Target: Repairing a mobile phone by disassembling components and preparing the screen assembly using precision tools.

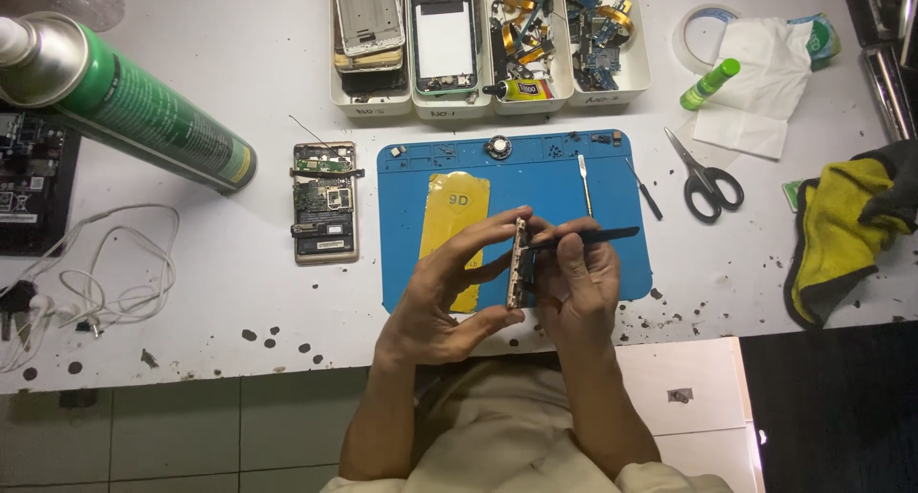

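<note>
Green spray can (143, 110) lies far left on the white counter (239, 292), with an opened phone body (325, 202) right of it. Over the blue mat (593, 254), the left hand (445, 292) grips a phone frame (519, 263) edge-on, fingers closed around it. The right hand (579, 283) pinches a black tool (588, 237) against it. Scissors (706, 179) lie further right.

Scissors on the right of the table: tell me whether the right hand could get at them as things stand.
Probably yes, once freed: the scissors lie in the open beside the blue mat, nothing on them. But the right hand holds a black tool, so it is occupied.
</note>
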